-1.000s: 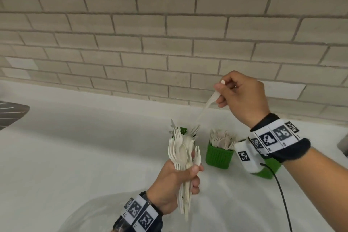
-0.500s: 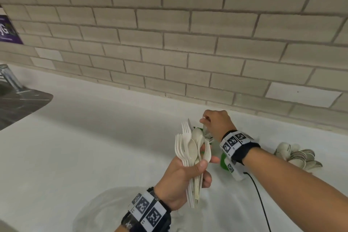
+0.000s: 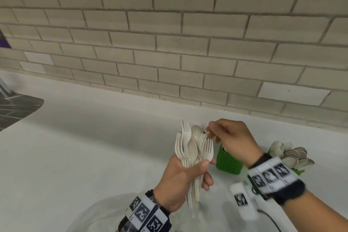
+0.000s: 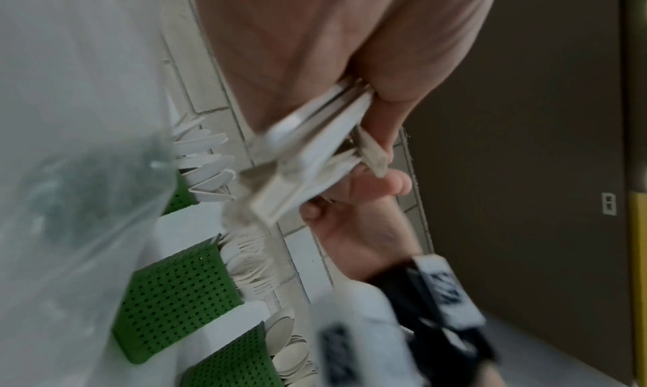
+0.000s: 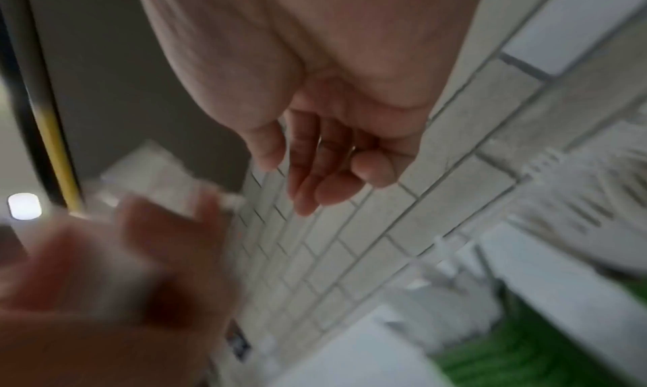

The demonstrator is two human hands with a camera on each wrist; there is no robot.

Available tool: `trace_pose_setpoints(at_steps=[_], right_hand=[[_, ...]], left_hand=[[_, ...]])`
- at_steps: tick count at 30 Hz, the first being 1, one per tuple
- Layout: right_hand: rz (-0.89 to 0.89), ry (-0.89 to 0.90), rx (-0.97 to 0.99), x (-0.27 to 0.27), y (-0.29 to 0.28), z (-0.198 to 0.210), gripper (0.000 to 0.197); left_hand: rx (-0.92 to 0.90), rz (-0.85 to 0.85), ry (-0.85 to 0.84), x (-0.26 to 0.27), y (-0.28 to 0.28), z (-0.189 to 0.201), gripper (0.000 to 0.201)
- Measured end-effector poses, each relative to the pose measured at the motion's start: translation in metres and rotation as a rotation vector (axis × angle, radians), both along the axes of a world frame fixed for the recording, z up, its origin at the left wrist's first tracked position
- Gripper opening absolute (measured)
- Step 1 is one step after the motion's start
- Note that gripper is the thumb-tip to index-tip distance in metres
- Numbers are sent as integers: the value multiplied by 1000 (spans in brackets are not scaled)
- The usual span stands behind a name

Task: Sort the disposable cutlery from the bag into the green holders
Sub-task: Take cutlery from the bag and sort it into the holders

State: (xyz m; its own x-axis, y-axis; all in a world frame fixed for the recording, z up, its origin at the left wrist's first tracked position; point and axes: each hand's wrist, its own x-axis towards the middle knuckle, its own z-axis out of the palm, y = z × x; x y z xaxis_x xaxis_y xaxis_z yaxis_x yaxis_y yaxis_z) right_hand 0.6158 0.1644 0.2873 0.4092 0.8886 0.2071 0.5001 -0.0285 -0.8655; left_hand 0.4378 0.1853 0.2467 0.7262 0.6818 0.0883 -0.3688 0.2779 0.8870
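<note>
Left hand (image 3: 180,181) grips off-white cutlery bunch (image 3: 192,149), heads up

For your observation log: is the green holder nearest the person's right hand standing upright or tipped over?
Upright. The green holder stands on its base on the counter, mouth upward, beside the right hand; its contents are hidden in the head view.

The forks and spoons (image 3: 192,149) are creamy white, the holders (image 3: 227,162) are green with tiny holes, and the wall (image 3: 169,34) is grey brick.

Left hand (image 3: 180,181) holding cutlery bunch (image 3: 192,149), right hand (image 3: 231,139) seemingly pinching one
</note>
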Motion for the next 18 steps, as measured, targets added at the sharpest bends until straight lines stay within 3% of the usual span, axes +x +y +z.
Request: trace_pose_setpoints(at_steps=[2, 4, 6, 8, 14, 18], right_hand=[[132, 181, 39, -16, -38, 14, 26], [183, 209, 57, -25, -64, 16, 24], [105, 65, 54, -23, -78, 4, 21], [-7, 35, 68, -24, -84, -6, 12], [-305, 266, 290, -21, -95, 0, 15], [-268, 364, 392, -18, -104, 20, 12]], left_hand=[[14, 16, 2, 4, -1, 3, 14], [12, 6, -5, 10, -5, 6, 17], [4, -24, 4, 17, -11, 7, 23], [1, -52, 31, 23, -16, 7, 25], [-52, -220, 96, 28, -31, 8, 39], [-91, -254, 124, 29, -32, 2, 41]])
